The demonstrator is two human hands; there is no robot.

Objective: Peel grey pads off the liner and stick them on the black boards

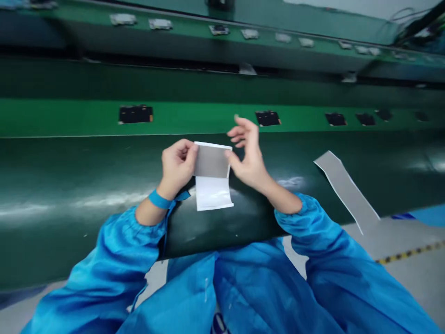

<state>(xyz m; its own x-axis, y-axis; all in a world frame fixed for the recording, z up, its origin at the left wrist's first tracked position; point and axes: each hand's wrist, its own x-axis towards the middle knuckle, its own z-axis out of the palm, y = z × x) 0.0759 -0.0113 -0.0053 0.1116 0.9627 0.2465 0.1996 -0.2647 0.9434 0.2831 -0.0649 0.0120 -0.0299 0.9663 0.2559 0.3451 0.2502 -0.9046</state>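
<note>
Between my hands is a sheet of grey rectangular stickers on white backing paper; its upper part is a grey sticker [212, 161], and bare white backing [213, 192] hangs below it. My left hand [178, 163] pinches the sheet's left edge between thumb and bent fingers. On the other side, my right hand [247, 150] has its thumb at the sheet's right edge, with the fingers raised and spread apart. A blue band [160, 199] circles my left wrist. Both arms wear blue sleeves.
A longer grey strip [347, 190] lies to the right, overhanging the front edge of the dark green table [86, 171]. Beyond, a bright green belt [194, 116] carries several black boards [135, 114]. Small pale parts [160, 24] line a raised shelf at the back.
</note>
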